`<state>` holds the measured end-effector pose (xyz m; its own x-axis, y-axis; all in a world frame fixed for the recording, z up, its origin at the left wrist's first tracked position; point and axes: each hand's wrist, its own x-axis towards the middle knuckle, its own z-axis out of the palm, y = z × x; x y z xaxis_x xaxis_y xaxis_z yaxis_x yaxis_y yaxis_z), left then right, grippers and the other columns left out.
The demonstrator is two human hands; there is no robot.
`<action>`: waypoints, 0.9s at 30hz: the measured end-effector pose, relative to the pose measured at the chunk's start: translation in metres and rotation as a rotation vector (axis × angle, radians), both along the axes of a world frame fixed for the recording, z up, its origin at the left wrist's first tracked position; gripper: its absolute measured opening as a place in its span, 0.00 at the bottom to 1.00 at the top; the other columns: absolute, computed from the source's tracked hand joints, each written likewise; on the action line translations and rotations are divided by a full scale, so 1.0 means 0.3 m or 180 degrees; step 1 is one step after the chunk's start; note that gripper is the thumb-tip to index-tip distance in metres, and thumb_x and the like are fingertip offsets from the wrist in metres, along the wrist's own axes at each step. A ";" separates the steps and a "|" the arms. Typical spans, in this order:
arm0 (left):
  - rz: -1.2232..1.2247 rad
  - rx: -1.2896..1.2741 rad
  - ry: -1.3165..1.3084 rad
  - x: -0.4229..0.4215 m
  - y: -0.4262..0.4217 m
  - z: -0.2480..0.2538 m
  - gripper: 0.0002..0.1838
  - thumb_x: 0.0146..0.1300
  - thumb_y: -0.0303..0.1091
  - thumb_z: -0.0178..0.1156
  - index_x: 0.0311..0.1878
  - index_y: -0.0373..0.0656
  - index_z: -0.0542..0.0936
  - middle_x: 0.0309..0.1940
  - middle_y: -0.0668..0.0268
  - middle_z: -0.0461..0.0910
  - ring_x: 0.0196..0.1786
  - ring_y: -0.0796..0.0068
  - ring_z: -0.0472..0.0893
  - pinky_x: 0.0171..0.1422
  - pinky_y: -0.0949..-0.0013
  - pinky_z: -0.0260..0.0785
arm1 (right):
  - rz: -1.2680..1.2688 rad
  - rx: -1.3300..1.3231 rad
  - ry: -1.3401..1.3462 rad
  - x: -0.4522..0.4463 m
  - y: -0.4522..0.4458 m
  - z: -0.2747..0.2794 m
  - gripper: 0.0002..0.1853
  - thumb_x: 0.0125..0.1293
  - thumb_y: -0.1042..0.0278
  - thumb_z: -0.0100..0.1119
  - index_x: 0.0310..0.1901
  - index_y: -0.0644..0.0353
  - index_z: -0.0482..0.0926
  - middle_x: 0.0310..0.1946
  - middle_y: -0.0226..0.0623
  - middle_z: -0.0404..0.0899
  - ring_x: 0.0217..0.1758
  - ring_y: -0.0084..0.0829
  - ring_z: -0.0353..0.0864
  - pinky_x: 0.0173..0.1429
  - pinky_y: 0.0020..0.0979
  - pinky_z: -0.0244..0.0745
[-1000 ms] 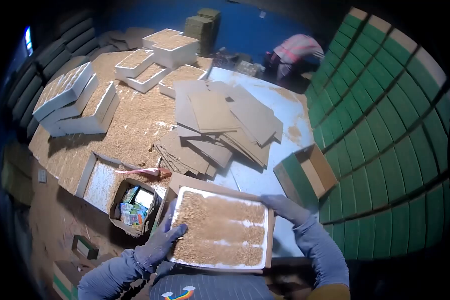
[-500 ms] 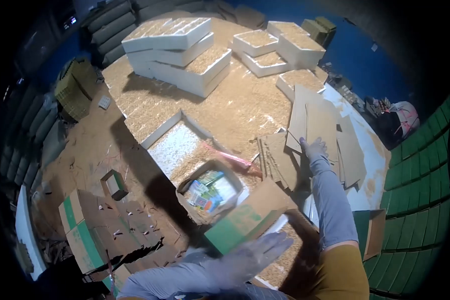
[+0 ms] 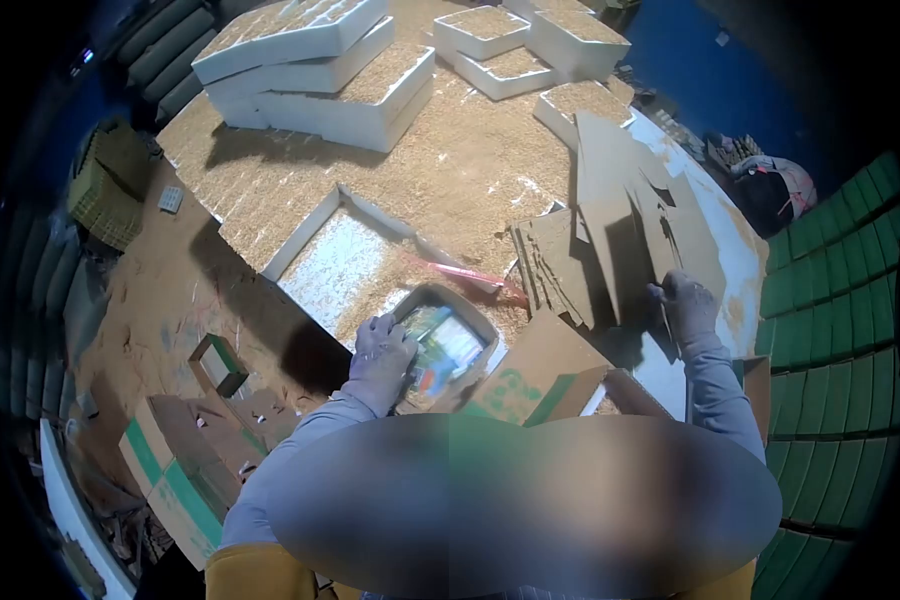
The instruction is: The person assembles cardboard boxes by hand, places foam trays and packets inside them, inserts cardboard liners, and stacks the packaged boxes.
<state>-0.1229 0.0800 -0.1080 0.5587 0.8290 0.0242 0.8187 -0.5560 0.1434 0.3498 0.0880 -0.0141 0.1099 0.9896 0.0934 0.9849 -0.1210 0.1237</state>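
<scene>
Brown cardboard box (image 3: 469, 304) of glossy packets (image 3: 446, 349) stands at the near left of the worktop (image 3: 660, 385), with my left hand (image 3: 382, 352) over its left rim; whether the fingers grip, I can't tell. Just right of it, a green-printed brown cardboard carton (image 3: 542, 362) looks filled with grainy brown material (image 3: 608, 404) but not yet closed. Farther right, well apart, my right hand (image 3: 686, 306) seems clamped on a flat brown cardboard sheet (image 3: 688, 238). The packets are smeared, and a blurred patch hides the near side.

From my end I've got a small open-topped brown cardboard box (image 3: 470, 310), kinda squarish, colourful packets (image 3: 448, 345) piled inside. Off to its right, I see thin grey-brown cardboard sheets (image 3: 605, 170), overlapping messily.
</scene>
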 end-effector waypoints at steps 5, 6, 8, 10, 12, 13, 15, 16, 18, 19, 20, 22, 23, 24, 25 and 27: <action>-0.0077 0.0243 -0.0055 -0.013 -0.008 -0.037 0.07 0.53 0.33 0.63 0.36 0.49 0.84 0.45 0.62 0.78 0.62 0.60 0.70 0.71 0.52 0.55 | -0.0368 0.1338 0.0852 -0.018 -0.255 0.218 0.12 0.66 0.55 0.66 0.39 0.55 0.82 0.33 0.40 0.83 0.34 0.38 0.84 0.39 0.34 0.77; -0.0047 0.0350 0.0076 -0.004 -0.012 -0.046 0.07 0.53 0.33 0.63 0.36 0.50 0.84 0.45 0.62 0.78 0.62 0.60 0.70 0.71 0.53 0.55 | -0.0341 0.1634 0.1104 -0.013 -0.326 0.246 0.11 0.67 0.59 0.66 0.39 0.58 0.81 0.32 0.37 0.83 0.32 0.30 0.82 0.39 0.30 0.76; -0.0007 0.0243 0.0238 0.008 -0.012 -0.056 0.07 0.53 0.33 0.63 0.37 0.52 0.84 0.46 0.63 0.79 0.62 0.60 0.70 0.71 0.54 0.55 | -0.0574 0.1888 0.1910 0.003 -0.475 0.286 0.10 0.68 0.64 0.66 0.40 0.62 0.81 0.31 0.33 0.82 0.33 0.22 0.79 0.41 0.27 0.73; 0.0018 -0.0186 0.0307 0.009 0.005 -0.047 0.08 0.54 0.32 0.62 0.38 0.54 0.85 0.46 0.64 0.81 0.62 0.61 0.71 0.71 0.54 0.54 | -0.0676 0.2143 0.2063 0.007 -0.623 0.309 0.10 0.70 0.65 0.63 0.42 0.64 0.80 0.32 0.29 0.80 0.38 0.19 0.75 0.44 0.24 0.71; -0.0001 -0.0309 0.0101 0.004 -0.001 0.008 0.11 0.53 0.33 0.63 0.41 0.56 0.86 0.46 0.64 0.81 0.61 0.61 0.72 0.71 0.55 0.55 | -0.0899 0.2363 0.2349 0.005 -0.751 0.332 0.10 0.71 0.65 0.62 0.42 0.65 0.80 0.34 0.28 0.79 0.39 0.19 0.73 0.45 0.23 0.69; -0.0011 -0.0376 0.0004 -0.004 -0.006 0.031 0.12 0.53 0.33 0.63 0.42 0.57 0.86 0.46 0.64 0.82 0.60 0.62 0.73 0.71 0.56 0.55 | -0.1015 0.2469 0.2497 0.003 -0.812 0.334 0.10 0.71 0.65 0.61 0.42 0.65 0.79 0.35 0.27 0.78 0.40 0.19 0.73 0.46 0.23 0.68; 0.0039 -0.0248 -0.0213 -0.022 0.002 0.001 0.13 0.55 0.36 0.66 0.46 0.57 0.86 0.45 0.64 0.83 0.60 0.58 0.75 0.71 0.54 0.56 | -0.1302 0.2638 0.2616 0.035 -0.936 0.319 0.11 0.73 0.64 0.60 0.42 0.65 0.79 0.35 0.27 0.76 0.40 0.18 0.71 0.46 0.22 0.67; 0.0184 -0.0257 -0.0251 -0.020 -0.005 -0.007 0.13 0.57 0.37 0.66 0.46 0.56 0.86 0.45 0.63 0.83 0.59 0.57 0.75 0.71 0.53 0.57 | -0.1461 0.2707 0.2673 0.043 -0.988 0.313 0.11 0.73 0.64 0.59 0.42 0.65 0.79 0.36 0.26 0.76 0.40 0.18 0.70 0.46 0.22 0.66; 0.0518 -0.0612 -0.1005 -0.024 -0.004 -0.018 0.12 0.63 0.40 0.64 0.48 0.53 0.85 0.43 0.61 0.85 0.55 0.52 0.77 0.67 0.53 0.63 | -0.1533 0.2940 0.2700 0.040 -1.058 0.295 0.11 0.73 0.63 0.59 0.41 0.64 0.78 0.35 0.26 0.75 0.40 0.17 0.70 0.45 0.21 0.66; 0.0648 -0.0749 -0.0972 -0.029 0.000 -0.018 0.12 0.63 0.40 0.64 0.48 0.53 0.85 0.43 0.61 0.85 0.54 0.52 0.78 0.66 0.54 0.65 | -0.1562 0.3054 0.2716 0.037 -1.081 0.287 0.12 0.74 0.62 0.59 0.41 0.64 0.78 0.35 0.25 0.74 0.39 0.17 0.69 0.45 0.21 0.65; 0.0781 -0.0887 -0.0937 -0.033 0.002 -0.017 0.12 0.63 0.40 0.64 0.49 0.53 0.85 0.42 0.60 0.85 0.52 0.51 0.79 0.65 0.55 0.66 | -0.1569 0.3126 0.2626 0.033 -1.100 0.278 0.12 0.74 0.62 0.59 0.41 0.65 0.78 0.35 0.26 0.74 0.39 0.17 0.70 0.45 0.21 0.65; 0.0633 -0.0480 -0.0733 -0.036 0.000 -0.015 0.11 0.61 0.37 0.67 0.46 0.48 0.86 0.40 0.59 0.85 0.46 0.55 0.81 0.55 0.52 0.72 | -0.1683 0.3055 0.2435 0.017 -1.125 0.270 0.12 0.74 0.62 0.59 0.41 0.65 0.78 0.35 0.26 0.75 0.39 0.18 0.70 0.45 0.22 0.65; 0.0665 -0.0556 -0.0735 -0.034 0.000 -0.014 0.10 0.61 0.38 0.67 0.44 0.49 0.86 0.41 0.60 0.84 0.48 0.55 0.81 0.57 0.54 0.71 | -0.1739 0.3002 0.2339 0.011 -1.136 0.269 0.12 0.74 0.62 0.58 0.41 0.65 0.78 0.35 0.26 0.75 0.39 0.18 0.70 0.45 0.22 0.65; 0.0702 -0.0631 -0.0736 -0.033 0.001 -0.009 0.09 0.60 0.38 0.66 0.43 0.50 0.86 0.41 0.61 0.84 0.50 0.55 0.80 0.59 0.55 0.70 | -0.1729 0.2991 0.2362 0.010 -1.142 0.268 0.12 0.74 0.62 0.58 0.41 0.65 0.78 0.35 0.27 0.75 0.40 0.18 0.70 0.45 0.22 0.66; 0.0738 -0.0707 -0.0735 -0.032 0.000 -0.003 0.08 0.60 0.39 0.66 0.41 0.50 0.86 0.42 0.62 0.83 0.52 0.55 0.79 0.61 0.57 0.69 | -0.1722 0.2979 0.2386 0.009 -1.147 0.267 0.12 0.74 0.63 0.58 0.41 0.65 0.78 0.36 0.27 0.75 0.40 0.18 0.70 0.45 0.22 0.66; 0.0622 -0.0032 -0.0890 -0.025 -0.017 0.028 0.06 0.59 0.38 0.67 0.38 0.50 0.86 0.43 0.64 0.82 0.56 0.57 0.76 0.63 0.54 0.66 | -0.1639 0.3036 0.2420 0.016 -1.155 0.261 0.11 0.74 0.64 0.58 0.42 0.66 0.78 0.37 0.28 0.75 0.41 0.19 0.71 0.46 0.23 0.67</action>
<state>-0.1304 0.0748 -0.0995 0.3620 0.9208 0.1454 0.8380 -0.3898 0.3819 0.3546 -0.2586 0.0643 0.7847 0.4004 0.4733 0.5861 -0.2306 -0.7767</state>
